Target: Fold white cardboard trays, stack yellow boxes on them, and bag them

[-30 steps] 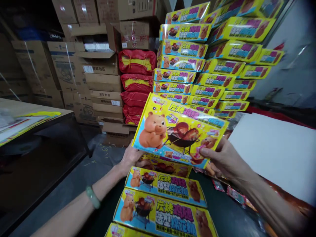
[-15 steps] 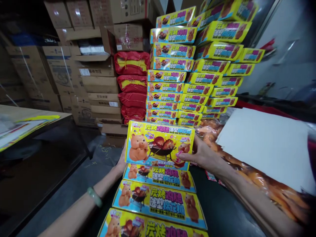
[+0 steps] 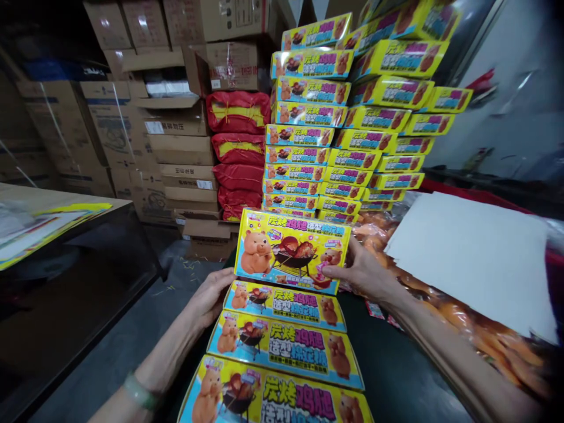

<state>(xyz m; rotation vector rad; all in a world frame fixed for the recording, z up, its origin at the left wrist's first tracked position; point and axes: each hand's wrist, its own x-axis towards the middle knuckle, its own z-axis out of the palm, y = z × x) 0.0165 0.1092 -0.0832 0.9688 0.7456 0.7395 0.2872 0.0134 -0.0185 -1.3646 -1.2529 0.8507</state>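
A yellow and blue toy box point(image 3: 291, 249) printed with a cartoon bear and a grill stands tilted at the far end of a row of like boxes point(image 3: 282, 346). My right hand point(image 3: 361, 273) grips its right end, thumb on the front face. My left hand point(image 3: 210, 298) hangs open beside the row's left edge, just below the held box and off it. A green bangle sits on my left wrist.
A tall stack of the same yellow boxes point(image 3: 352, 111) rises behind. Red sacks point(image 3: 238, 150) and brown cartons point(image 3: 176, 129) stand to the left. A white sheet point(image 3: 471, 252) lies over orange bagged goods point(image 3: 497, 341) at right. A table point(image 3: 53, 214) with flat printed sheets stands at left.
The box came down and away from the camera to the row's far end. My left hand has let go of it and dropped back; my right hand still holds it.
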